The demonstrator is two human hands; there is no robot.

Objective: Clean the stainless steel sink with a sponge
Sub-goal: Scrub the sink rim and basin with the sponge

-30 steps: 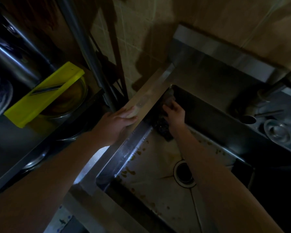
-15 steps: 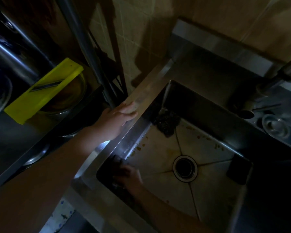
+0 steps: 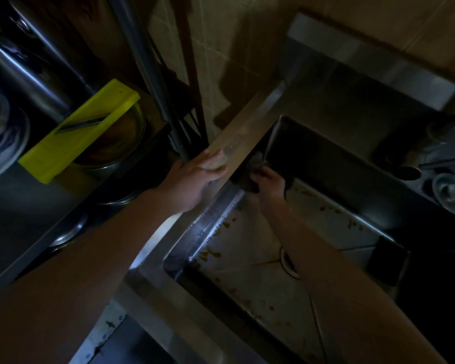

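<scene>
The stainless steel sink fills the middle and right of the dim view, its floor flecked with brown stains. My left hand rests flat on the sink's left rim with the fingers straight. My right hand reaches into the far left corner of the basin and presses a dark sponge against the wall there. Most of the sponge is lost in shadow under my fingers. The drain is partly hidden by my right forearm.
A yellow slicer lies across a metal bowl on the dark shelf to the left. A faucet and a small steel cup stand at the right. A dark pad sits in the basin's right corner. Tiled wall behind.
My right hand swept from the far corner to the near left corner of the basin, then returned to the far left corner. My left hand stayed on the rim.
</scene>
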